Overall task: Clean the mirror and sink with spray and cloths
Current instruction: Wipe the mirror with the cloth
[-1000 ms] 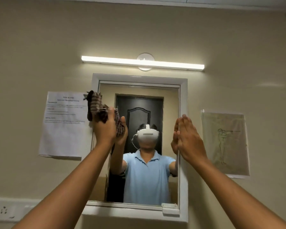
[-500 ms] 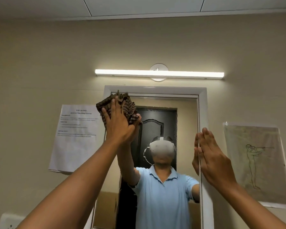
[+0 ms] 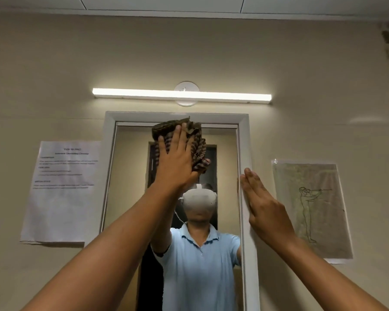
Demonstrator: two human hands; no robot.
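Left hand (image 3: 175, 162), fingers (image 3: 177, 136) spread flat, presses a bunched brown striped cloth (image 3: 189, 142) high on the white-framed wall mirror (image 3: 130, 176). Right hand (image 3: 263, 205), fingers straight and empty, braces the frame; the loose cloth may slip from under the palm.

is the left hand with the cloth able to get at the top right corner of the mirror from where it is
Probably yes. The left hand presses the cloth flat near the mirror top; nothing lies between it and that corner. The right hand rests lower, on the frame's right side.
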